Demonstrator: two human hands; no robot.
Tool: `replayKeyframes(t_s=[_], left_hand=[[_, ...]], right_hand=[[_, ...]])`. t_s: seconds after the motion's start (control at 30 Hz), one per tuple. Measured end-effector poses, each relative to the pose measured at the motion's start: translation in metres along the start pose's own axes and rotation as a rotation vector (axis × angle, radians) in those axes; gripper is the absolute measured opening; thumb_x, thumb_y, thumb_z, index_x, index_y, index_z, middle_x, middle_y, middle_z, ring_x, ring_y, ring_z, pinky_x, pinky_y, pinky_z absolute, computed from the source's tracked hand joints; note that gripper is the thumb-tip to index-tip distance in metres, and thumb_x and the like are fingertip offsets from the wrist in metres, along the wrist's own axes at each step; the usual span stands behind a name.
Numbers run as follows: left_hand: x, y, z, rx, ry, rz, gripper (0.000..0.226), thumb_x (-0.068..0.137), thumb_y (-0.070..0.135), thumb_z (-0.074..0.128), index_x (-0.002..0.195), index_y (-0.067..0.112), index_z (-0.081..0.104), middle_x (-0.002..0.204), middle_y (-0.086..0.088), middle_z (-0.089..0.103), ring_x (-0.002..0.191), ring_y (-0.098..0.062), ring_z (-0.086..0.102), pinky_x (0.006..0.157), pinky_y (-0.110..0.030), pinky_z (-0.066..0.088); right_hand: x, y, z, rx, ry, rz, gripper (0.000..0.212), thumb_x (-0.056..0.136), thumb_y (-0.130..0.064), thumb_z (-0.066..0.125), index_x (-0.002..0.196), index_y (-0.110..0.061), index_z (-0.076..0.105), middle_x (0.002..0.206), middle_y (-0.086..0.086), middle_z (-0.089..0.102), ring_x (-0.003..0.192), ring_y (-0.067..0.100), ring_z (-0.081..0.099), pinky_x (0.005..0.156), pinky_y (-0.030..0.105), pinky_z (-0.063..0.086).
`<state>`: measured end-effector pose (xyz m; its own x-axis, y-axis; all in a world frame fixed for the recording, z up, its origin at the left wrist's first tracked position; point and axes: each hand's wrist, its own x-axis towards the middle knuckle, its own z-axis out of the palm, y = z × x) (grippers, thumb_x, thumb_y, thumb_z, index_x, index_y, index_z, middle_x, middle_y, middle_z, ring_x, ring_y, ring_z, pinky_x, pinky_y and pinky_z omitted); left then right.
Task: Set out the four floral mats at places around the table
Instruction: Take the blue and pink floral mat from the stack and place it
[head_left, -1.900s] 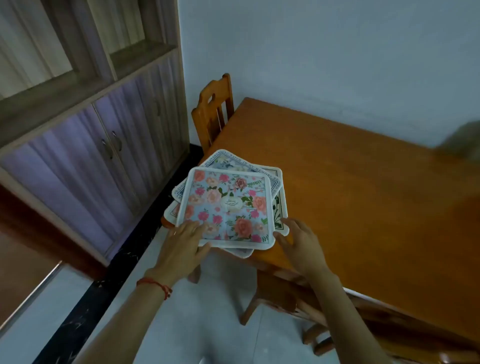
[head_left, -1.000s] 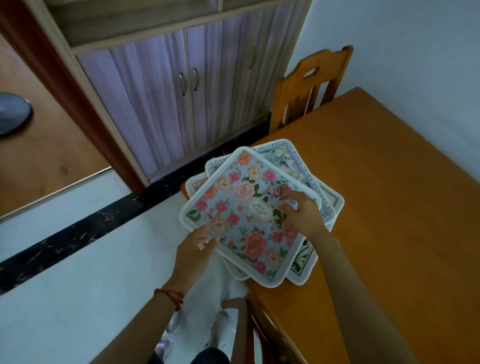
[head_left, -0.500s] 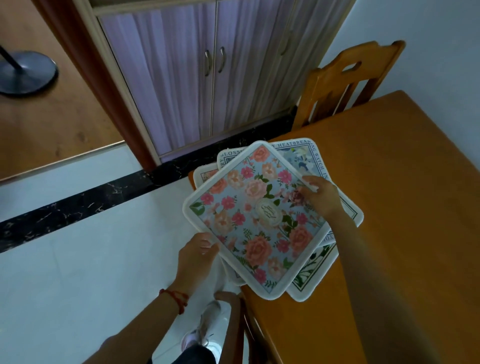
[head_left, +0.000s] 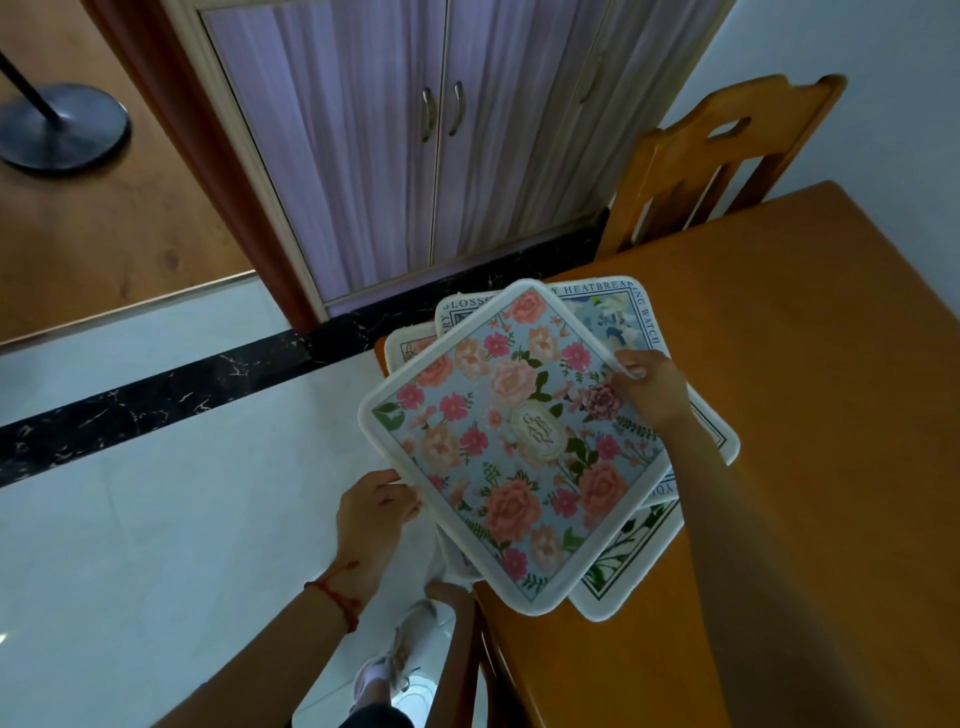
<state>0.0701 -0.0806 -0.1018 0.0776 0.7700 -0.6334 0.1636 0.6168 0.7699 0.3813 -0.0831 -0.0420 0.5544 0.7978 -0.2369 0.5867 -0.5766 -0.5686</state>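
Now the top pink-rose mat (head_left: 511, 447) is turned cornerwise and slid partly off the stack of mats (head_left: 631, 322) at the corner of the table (head_left: 810, 364). The left hand (head_left: 371, 512) pinches its near-left edge; the right hand (head_left: 649, 387) grips its far-right edge. Before, both hands rested at the near edge. Likely the first mat is being separated; none is placed yet.
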Motion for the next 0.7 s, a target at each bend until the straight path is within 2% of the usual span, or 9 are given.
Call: replayKeyframes(t_s=[0.1,0.23,0.3,0.37,0.47,0.57,0.7], left_hand=[[-0.001,0.000,0.000,-0.046,-0.003,-0.012,0.025,0.070,-0.017,0.064,0.075,0.006,0.056,0.053,0.014,0.067,0.052,0.000,0.064,0.050,-0.012,0.053],[-0.003,0.011,0.000,-0.078,0.038,-0.007,0.027,0.078,-0.015,0.057,0.073,0.011,0.058,0.072,-0.005,0.066,0.059,-0.011,0.066,0.055,-0.019,0.057],[-0.004,0.017,-0.002,-0.086,0.049,0.012,0.029,0.080,-0.016,0.053,0.074,0.012,0.059,0.078,-0.009,0.065,0.063,-0.015,0.066,0.057,-0.020,0.058],[-0.004,0.023,-0.005,-0.104,0.043,0.020,0.028,0.080,-0.016,0.052,0.078,0.011,0.059,0.078,-0.008,0.065,0.059,-0.011,0.067,0.060,-0.022,0.058],[-0.003,0.029,-0.011,-0.099,0.027,0.029,0.024,0.082,-0.014,0.051,0.092,0.007,0.057,0.079,-0.006,0.064,0.055,-0.003,0.066,0.054,-0.014,0.055],[-0.003,0.032,-0.016,-0.114,0.009,0.029,0.029,0.083,-0.012,0.053,0.105,0.005,0.055,0.079,-0.007,0.064,0.066,-0.010,0.064,0.056,-0.018,0.055],[-0.007,0.031,-0.019,-0.109,-0.005,0.018,0.029,0.083,-0.011,0.055,0.107,0.004,0.053,0.080,-0.006,0.064,0.072,-0.016,0.063,0.064,-0.028,0.052]], right_hand=[[0.002,0.003,0.001,0.009,0.002,0.022,0.032,0.083,-0.005,0.063,0.113,0.007,0.060,0.115,0.026,0.060,0.102,0.039,0.057,0.083,0.037,0.045],[0.002,0.009,0.003,-0.001,-0.007,0.051,0.034,0.081,-0.004,0.065,0.115,0.002,0.061,0.115,0.021,0.063,0.103,0.034,0.058,0.077,0.026,0.040],[-0.001,0.012,0.006,0.006,-0.009,0.056,0.033,0.080,-0.001,0.065,0.112,0.002,0.062,0.113,0.021,0.064,0.101,0.034,0.060,0.076,0.024,0.040],[-0.003,0.015,0.009,0.006,-0.012,0.069,0.033,0.078,-0.002,0.066,0.111,0.003,0.063,0.111,0.021,0.065,0.100,0.034,0.061,0.079,0.027,0.042],[-0.007,0.016,0.012,0.001,-0.016,0.114,0.035,0.078,-0.006,0.069,0.111,0.004,0.062,0.110,0.022,0.065,0.101,0.033,0.061,0.086,0.034,0.045],[-0.014,0.016,0.014,0.042,-0.019,0.149,0.035,0.076,-0.006,0.070,0.109,0.004,0.063,0.108,0.022,0.065,0.100,0.033,0.060,0.083,0.031,0.043],[-0.020,0.018,0.016,0.131,-0.022,0.199,0.037,0.074,-0.005,0.072,0.109,0.004,0.062,0.107,0.019,0.065,0.093,0.027,0.060,0.079,0.027,0.043]])
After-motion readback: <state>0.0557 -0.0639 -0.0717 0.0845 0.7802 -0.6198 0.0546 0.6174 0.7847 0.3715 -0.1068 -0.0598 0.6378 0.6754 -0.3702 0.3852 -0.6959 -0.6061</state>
